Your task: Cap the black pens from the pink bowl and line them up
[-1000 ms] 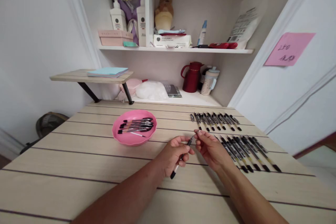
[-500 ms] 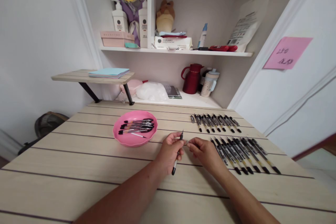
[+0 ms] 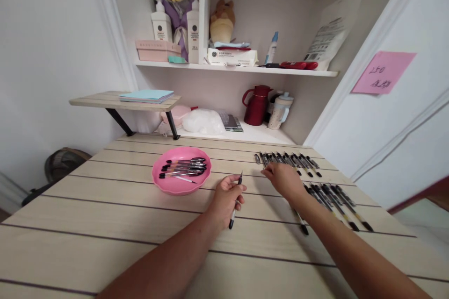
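Slanting upward in my left hand [image 3: 224,198] is a pen [image 3: 232,217], its bare tip at the top and its black end below. My right hand [image 3: 285,180] hovers by the left part of the far row of pens [image 3: 309,163], thumb and fingers pinched together. What those fingers hold, if anything, I cannot make out. A second, nearer row of pens [image 3: 331,198] lies under and beside my right forearm, which hides part of it. To the left of my left hand is a pink bowl [image 3: 157,183] with several black-ended pens [image 3: 185,167] and a thin white stick in it.
A short dark piece [image 3: 257,158] lies at the left end of the far row. Behind the table are a red jug [image 3: 257,106], a pale tumbler [image 3: 280,111] and a white plastic bag [image 3: 203,122]. A small raised shelf [image 3: 94,100] carries blue paper at the back left.
My right hand has left my left hand's side and moved up and right, to the far pen row. My left hand still holds the pen, almost in place.
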